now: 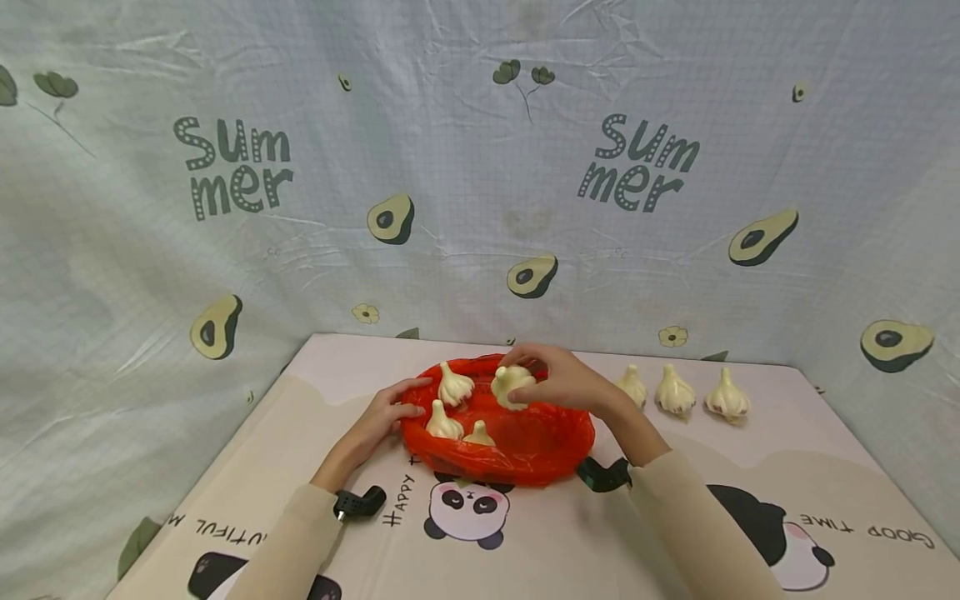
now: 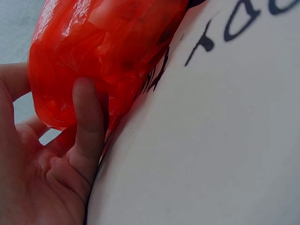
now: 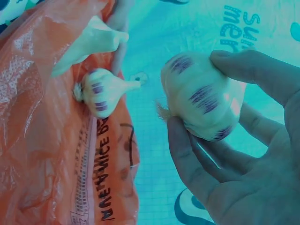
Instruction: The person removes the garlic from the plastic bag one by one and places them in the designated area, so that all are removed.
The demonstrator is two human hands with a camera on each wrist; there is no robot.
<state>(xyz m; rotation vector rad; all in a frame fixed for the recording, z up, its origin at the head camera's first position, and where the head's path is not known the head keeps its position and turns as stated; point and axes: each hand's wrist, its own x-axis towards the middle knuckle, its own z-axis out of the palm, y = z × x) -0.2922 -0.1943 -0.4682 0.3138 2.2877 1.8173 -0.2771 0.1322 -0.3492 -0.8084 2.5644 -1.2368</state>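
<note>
My right hand (image 1: 558, 377) holds a garlic bulb (image 1: 512, 386) over the open red plastic bag (image 1: 517, 467). In the right wrist view, thumb and fingers grip this pale bulb (image 3: 204, 96), which has purple streaks and a root tuft. Three more bulbs sit inside the bag: one garlic bulb (image 1: 454, 385) at the back left, another bulb (image 1: 444, 422) in front of it, and a third bulb (image 1: 478, 434), partly hidden by the front wall. My left hand (image 1: 378, 419) holds the bag's left side; the left wrist view has its fingers (image 2: 86, 117) around the red plastic.
Three garlic bulbs stand in a row at the back right: a near bulb (image 1: 632, 386) partly behind the right wrist, a middle bulb (image 1: 675, 392) and an outer bulb (image 1: 727, 397). Panda drawings mark the pale tabletop (image 1: 555, 542). A printed curtain (image 1: 465, 167) hangs behind.
</note>
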